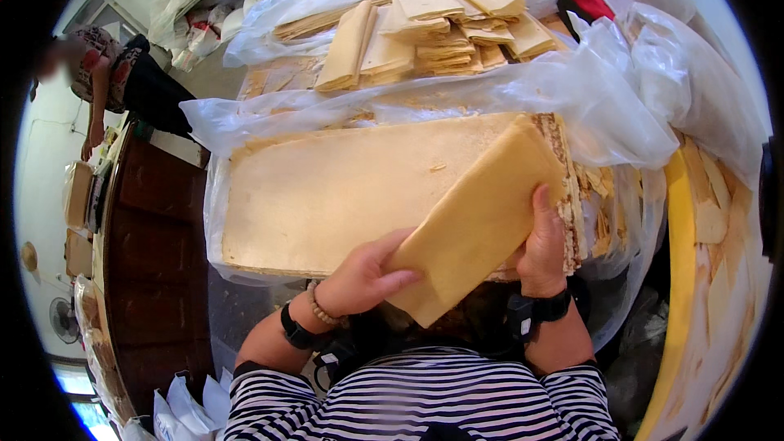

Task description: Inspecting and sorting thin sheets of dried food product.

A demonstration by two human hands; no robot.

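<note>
Between my two hands is a folded tan sheet, long and flat, held at a slant. My left hand grips its lower left edge, thumb on top and fingers underneath. On the other long edge, my right hand pinches it with the thumb up; its fingers are mostly hidden. Below the folded piece lies a wide stack of pale tan sheets, with rough, flaky brown layers showing at its right end. What the sheets are made of I cannot tell.
Beyond the stack, folded tan pieces are heaped. Clear plastic sheeting is bunched around both piles. A yellow-edged board with tan scraps stands at right. A dark brown wooden cabinet is at left, with another person standing behind it.
</note>
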